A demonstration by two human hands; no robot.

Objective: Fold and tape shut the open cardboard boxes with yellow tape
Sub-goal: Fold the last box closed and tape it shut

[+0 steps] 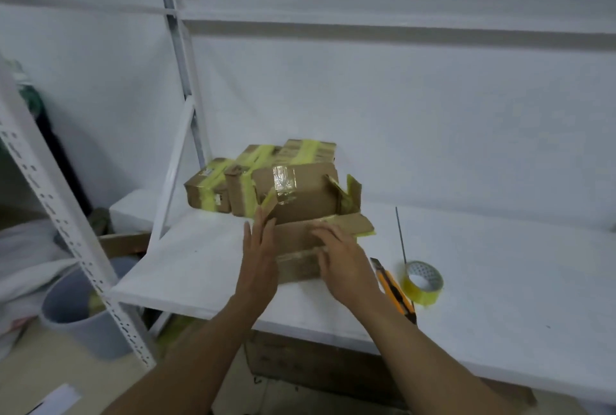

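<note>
An open cardboard box (pixel 301 193) lies on the white shelf (pixel 483 281), its flaps spread and old clear tape on its back flap. My left hand (pixel 258 261) stands edge-on with straight fingers against the box's left flap. My right hand (pixel 345 261) lies flat, palm down, on the near flap. Behind the box stand three boxes closed with yellow tape (pixel 233 181). A roll of yellow tape (pixel 422 282) sits on the shelf to the right of my right hand.
An orange utility knife (pixel 395 291) lies between my right hand and the roll. A thin grey rod (pixel 401 234) lies behind the roll. White shelf uprights (pixel 50 204) stand at the left, with a grey bin (pixel 78 311) on the floor below.
</note>
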